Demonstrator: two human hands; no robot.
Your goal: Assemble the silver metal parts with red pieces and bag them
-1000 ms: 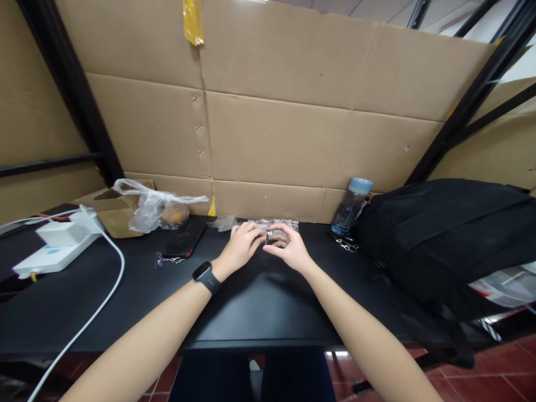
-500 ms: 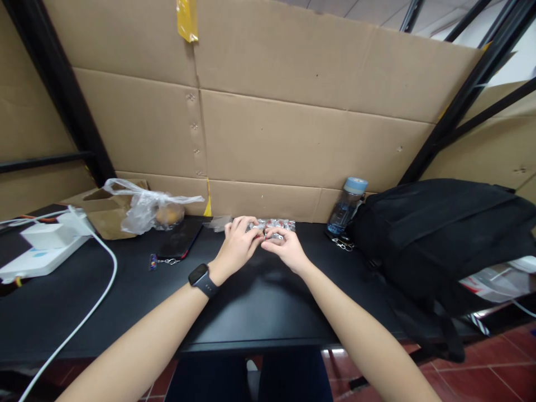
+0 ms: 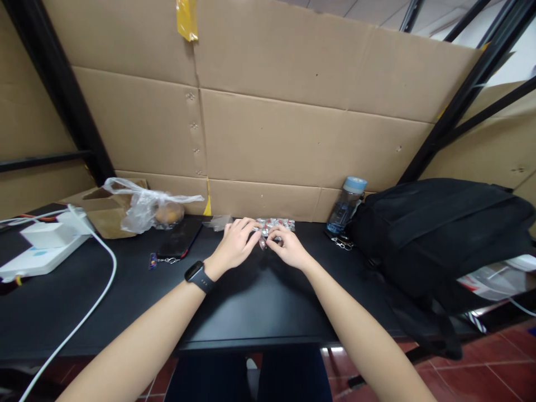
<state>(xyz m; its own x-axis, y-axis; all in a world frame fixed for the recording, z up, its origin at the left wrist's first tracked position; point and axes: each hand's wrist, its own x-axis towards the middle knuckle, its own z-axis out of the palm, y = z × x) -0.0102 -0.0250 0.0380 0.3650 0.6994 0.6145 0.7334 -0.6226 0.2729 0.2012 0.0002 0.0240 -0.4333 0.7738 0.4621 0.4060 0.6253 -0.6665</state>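
One shiny packet [image 3: 262, 243] sits just in front of a heap of silver-and-red packets [image 3: 280, 224] at the rear middle of the black worktop [image 3: 251, 301], close to the cardboard wall [image 3: 301, 139]. The right hand [image 3: 288, 248] curls its fingers in, thumb and forefinger pinching the packet. The left hand [image 3: 234, 244], with a smartwatch [image 3: 197, 276] at the wrist, lays its fingers loosely spread, tips touching it. To the left: dark phone [image 3: 180, 241], clear plastic bag [image 3: 146, 209], white cable [image 3: 104, 268]; to the right: blue-capped water bottle [image 3: 345, 207], black backpack [image 3: 439, 234].
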